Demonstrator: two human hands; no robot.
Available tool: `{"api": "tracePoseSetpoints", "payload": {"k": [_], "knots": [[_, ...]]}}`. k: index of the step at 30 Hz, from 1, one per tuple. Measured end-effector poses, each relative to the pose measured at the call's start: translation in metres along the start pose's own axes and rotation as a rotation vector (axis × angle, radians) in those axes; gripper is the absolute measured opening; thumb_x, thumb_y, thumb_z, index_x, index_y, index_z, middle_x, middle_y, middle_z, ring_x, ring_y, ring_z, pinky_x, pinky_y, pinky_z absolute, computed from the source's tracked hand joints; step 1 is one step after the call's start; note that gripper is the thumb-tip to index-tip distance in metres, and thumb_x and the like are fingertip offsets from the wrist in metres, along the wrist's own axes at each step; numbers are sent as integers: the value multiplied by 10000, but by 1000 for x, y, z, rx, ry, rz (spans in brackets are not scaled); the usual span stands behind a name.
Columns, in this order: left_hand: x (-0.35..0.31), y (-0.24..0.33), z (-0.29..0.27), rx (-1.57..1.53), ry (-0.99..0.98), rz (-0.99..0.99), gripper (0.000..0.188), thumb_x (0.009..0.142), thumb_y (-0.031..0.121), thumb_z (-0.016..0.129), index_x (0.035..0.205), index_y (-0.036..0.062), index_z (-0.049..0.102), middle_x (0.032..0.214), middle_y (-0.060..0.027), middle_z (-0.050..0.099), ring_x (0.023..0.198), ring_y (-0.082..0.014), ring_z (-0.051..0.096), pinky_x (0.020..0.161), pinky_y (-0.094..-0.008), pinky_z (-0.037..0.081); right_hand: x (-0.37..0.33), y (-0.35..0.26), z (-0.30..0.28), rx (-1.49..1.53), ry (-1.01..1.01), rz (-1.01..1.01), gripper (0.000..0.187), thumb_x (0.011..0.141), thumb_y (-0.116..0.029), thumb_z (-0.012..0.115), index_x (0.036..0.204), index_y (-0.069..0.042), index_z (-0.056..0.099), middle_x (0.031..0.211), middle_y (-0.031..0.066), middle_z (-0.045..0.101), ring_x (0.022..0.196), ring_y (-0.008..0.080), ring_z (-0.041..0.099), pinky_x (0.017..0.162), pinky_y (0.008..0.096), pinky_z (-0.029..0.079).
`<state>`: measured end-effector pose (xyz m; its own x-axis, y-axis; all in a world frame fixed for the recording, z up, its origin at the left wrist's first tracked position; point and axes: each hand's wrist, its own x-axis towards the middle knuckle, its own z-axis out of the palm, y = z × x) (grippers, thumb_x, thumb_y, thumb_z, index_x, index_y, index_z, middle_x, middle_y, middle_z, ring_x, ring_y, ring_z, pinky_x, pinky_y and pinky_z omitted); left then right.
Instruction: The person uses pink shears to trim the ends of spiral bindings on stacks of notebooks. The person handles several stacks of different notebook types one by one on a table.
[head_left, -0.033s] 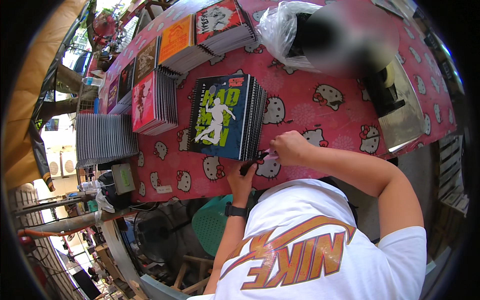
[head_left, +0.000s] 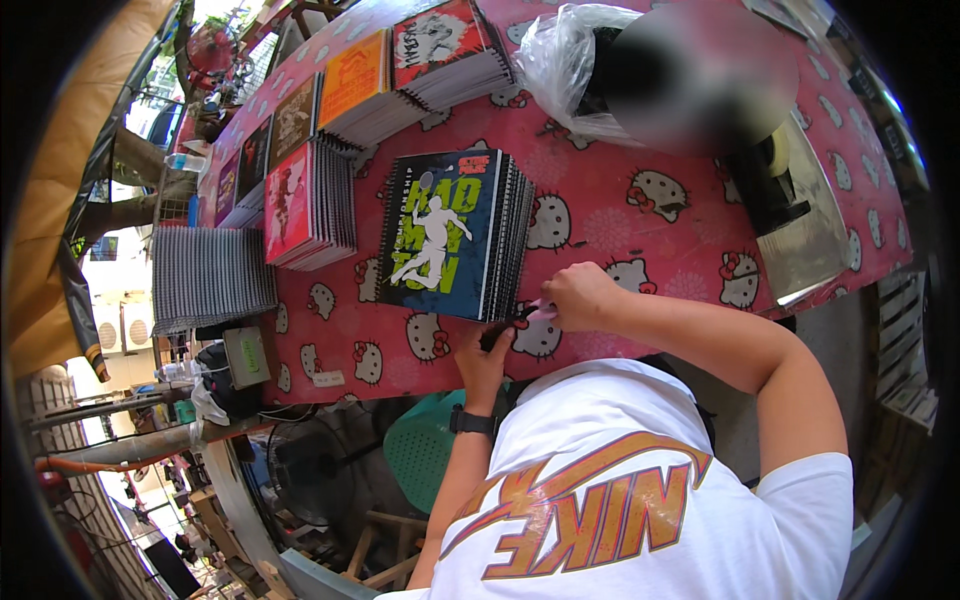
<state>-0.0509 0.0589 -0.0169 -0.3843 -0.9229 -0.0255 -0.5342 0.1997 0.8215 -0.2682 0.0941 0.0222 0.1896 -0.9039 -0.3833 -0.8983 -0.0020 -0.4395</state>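
A thick stack of spiral-bound notebooks lies in front of me, its top cover dark blue with green lettering and a white player figure. At its near right corner my left hand is closed on a small black object whose kind I cannot make out. Just to the right, my right hand has its fingers pinched on a small pink piece, which meets the black object between the hands. The fingers hide most of both. A dark watch is on my left wrist.
More notebook stacks line the far left, with red, orange and pink covers. A grey-edged stack stands at the left edge. A clear plastic bag and a tape dispenser lie to the right on the pink patterned tablecloth.
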Motion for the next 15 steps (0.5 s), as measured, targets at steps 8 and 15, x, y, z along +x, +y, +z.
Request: {"api": "tracePoseSetpoints", "payload": {"k": [8,15], "knots": [[0,-2,2,-37,9,10,255,756,235,713,844,3,651,766,-130,652,714,-241,625,665,-337,472,-10,1,3,-269,346,-83,400,632,-293,699,949,-59,630,939,86,584,952,234,535,822,424,405],[0,7,4,59,21,58,250,752,229,707,844,5,648,769,-154,645,728,-293,620,667,-369,468,-9,-5,6,-308,357,-42,382,648,-266,682,966,-61,627,946,86,571,974,234,515,831,435,386]]}}
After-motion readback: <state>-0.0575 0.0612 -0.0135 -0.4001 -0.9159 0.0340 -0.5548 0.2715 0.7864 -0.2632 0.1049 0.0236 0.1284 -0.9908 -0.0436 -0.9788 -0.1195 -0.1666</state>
